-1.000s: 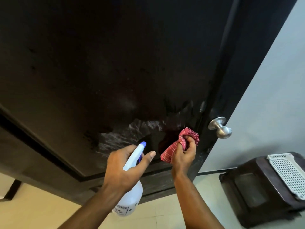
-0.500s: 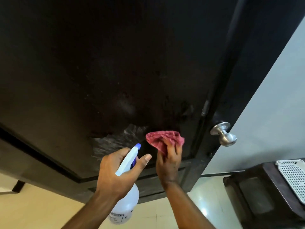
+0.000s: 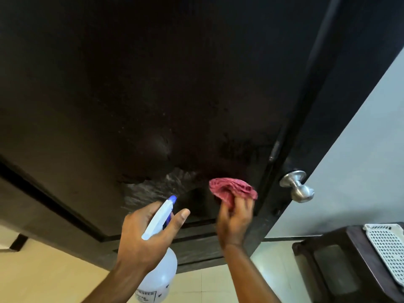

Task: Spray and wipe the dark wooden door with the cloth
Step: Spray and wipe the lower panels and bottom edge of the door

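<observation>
Door fills everything above and ahead of both hands; dark wood, with a panel groove running below them.

Far left, under the left wrist: pale tiled floor.

Left hand is wrapped round the bottle neck, thumb sticking out beside the nozzle, which points up at the door. My read: parked ready for another spray while the other hand wipes.

Just above the nozzle is a wet patch, streaky and shiny. That's the sprayed zone.

Right hand grips the bunched cloth, fingers dug into it. The cloth is up at the door just right of the wet patch. The hand is blurred, so I can't confirm contact or pressure. Bunched gives a thick pad, probably good for scrubbing but with small coverage per pass.

Right of the cloth comes the door edge, then a metal knob, apart from the cloth. Beyond that is a pale wall.

Below and right of the right hand: a dark stool with a white perforated basket on top.

Surface: specks and smudges above the right hand. Elsewhere the door looks dry, so likely early in the job.
</observation>
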